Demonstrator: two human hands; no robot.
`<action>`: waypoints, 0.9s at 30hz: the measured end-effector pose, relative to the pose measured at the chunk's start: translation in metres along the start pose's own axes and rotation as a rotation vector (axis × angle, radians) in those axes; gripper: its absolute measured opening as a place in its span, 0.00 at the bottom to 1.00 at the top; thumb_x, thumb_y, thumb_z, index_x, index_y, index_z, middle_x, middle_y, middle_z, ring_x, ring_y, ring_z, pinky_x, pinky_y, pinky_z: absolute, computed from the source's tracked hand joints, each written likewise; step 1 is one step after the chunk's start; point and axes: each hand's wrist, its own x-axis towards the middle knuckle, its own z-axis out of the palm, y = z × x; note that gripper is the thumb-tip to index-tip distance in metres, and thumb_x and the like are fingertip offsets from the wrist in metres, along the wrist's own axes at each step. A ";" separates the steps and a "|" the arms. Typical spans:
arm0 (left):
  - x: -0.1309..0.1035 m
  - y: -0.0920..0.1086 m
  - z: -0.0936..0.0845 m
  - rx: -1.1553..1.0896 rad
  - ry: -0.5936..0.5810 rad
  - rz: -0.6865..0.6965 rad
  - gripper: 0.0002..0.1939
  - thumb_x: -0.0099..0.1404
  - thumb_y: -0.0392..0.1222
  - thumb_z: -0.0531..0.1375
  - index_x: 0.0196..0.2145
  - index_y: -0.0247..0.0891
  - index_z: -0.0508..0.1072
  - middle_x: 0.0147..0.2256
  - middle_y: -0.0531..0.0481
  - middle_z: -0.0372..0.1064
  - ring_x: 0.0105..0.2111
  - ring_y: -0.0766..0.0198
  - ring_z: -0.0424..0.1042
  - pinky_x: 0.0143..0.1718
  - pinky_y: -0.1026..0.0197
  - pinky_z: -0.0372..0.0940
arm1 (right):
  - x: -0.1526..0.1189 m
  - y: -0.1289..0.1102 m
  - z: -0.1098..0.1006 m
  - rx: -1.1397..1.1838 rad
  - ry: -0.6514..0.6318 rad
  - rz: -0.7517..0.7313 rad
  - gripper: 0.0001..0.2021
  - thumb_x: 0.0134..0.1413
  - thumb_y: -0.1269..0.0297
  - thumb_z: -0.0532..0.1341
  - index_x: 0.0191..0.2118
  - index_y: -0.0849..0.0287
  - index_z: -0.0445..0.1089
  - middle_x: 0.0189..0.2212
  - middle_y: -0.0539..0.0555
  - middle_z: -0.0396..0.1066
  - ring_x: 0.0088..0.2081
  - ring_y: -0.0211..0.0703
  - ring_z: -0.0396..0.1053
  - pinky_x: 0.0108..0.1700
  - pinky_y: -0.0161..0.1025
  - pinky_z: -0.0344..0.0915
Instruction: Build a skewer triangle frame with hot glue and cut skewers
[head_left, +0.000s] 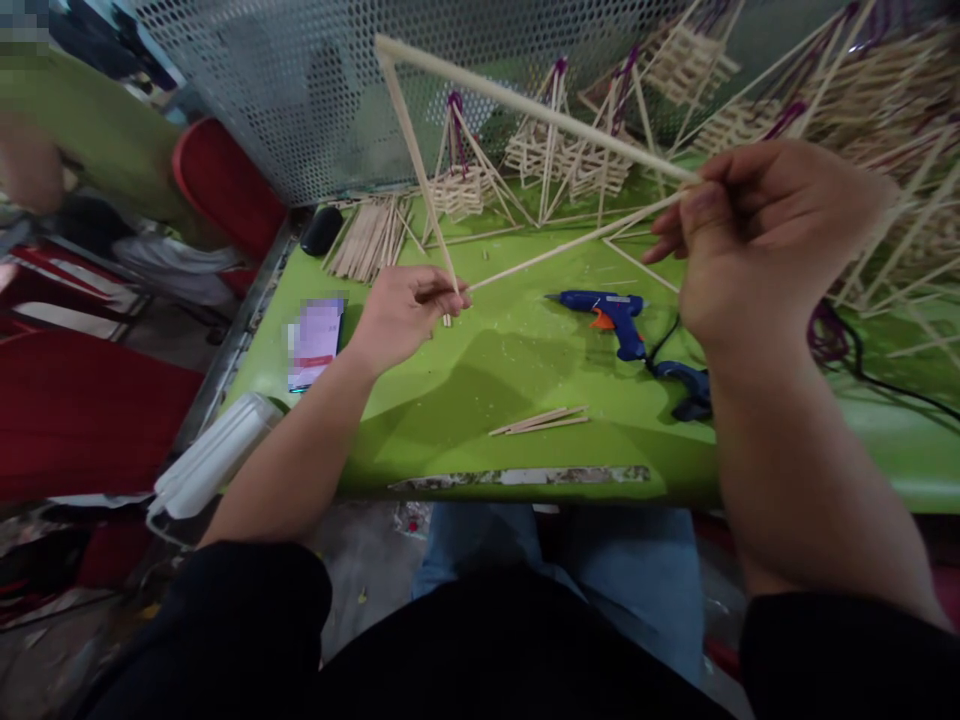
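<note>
A triangular frame of thin wooden sticks (540, 112) is held up above the green table. My left hand (409, 312) pinches its lower left corner, where two sticks meet. At the right corner, my right hand (750, 230) grips the stick ends between thumb and fingers. The third corner points up and away at the upper left. Below the frame, a blue glue gun (611, 312) with an orange trigger lies on its side. Several short loose sticks (541, 420) rest near the table's front edge.
A pile of sticks (369, 238), a black object (321, 232) and a phone (317, 342) lie at the left of the green table (450, 400). Stick structures with purple ties (459, 190) line the back and right. A person (97, 130) is beside red chairs (225, 190).
</note>
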 end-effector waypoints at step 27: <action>-0.009 0.009 0.004 0.094 0.186 0.076 0.10 0.74 0.38 0.68 0.34 0.43 0.72 0.32 0.50 0.86 0.31 0.60 0.86 0.32 0.60 0.80 | -0.002 0.000 0.007 0.146 -0.007 0.089 0.08 0.61 0.63 0.78 0.33 0.55 0.81 0.23 0.45 0.78 0.20 0.38 0.75 0.21 0.36 0.76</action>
